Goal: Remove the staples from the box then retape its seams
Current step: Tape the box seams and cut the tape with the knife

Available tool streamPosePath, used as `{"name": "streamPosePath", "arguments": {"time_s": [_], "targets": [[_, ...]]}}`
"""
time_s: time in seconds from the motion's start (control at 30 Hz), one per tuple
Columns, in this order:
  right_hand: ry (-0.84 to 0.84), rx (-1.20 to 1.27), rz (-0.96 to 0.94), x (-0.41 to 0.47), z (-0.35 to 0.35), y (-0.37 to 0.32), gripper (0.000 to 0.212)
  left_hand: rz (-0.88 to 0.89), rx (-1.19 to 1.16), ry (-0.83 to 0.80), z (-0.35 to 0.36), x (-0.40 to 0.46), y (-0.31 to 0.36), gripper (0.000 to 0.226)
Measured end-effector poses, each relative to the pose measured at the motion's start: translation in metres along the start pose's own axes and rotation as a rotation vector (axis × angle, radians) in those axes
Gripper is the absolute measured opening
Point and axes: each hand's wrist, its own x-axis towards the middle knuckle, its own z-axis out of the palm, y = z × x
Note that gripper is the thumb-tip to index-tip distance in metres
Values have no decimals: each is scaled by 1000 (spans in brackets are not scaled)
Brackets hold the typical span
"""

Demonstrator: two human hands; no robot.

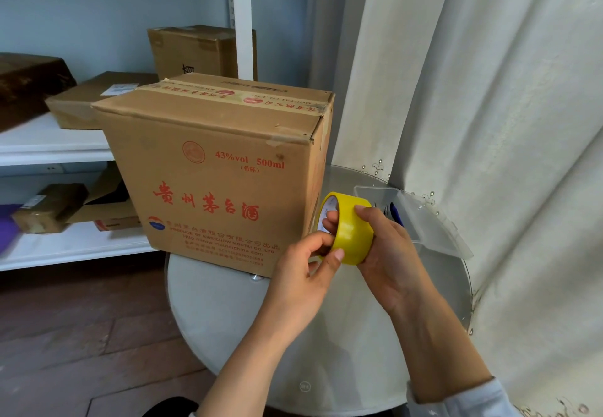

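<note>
We see matt brown cardboard on the box [212, 168], w/ glossy tape across its top. Roll [350, 230]: shiny yellow plastic. Tray [434, 220]: clear plastic. Table [228, 312]: smooth, glossy. Curtain [505, 90]: matt cloth. Floor [81, 318]: wood.

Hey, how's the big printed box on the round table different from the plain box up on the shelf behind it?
The printed box carries red lettering; the shelf box shows almost none. The printed box looks larger and nearer, on the round table; the shelf box sits on a shelf. Both are brown cardboard, closed and taped.
</note>
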Motion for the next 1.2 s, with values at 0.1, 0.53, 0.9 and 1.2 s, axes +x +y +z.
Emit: {"name": "streamPosePath", "arguments": {"time_s": [0.1,0.53,0.9,1.2], "targets": [[-22,-36,-15,-1,-1,1,24,5,-30,35,0,2,4,11],[15,-111,-46,-4,9,-2,30,1,-82,97,2,2,7,19],[46,-57,33,6,-1,3,29,-29,-56,80,6,1,6,27],[43,-147,-90,1,-3,4,25,-128,28,196,-9,3,1,47]]}}
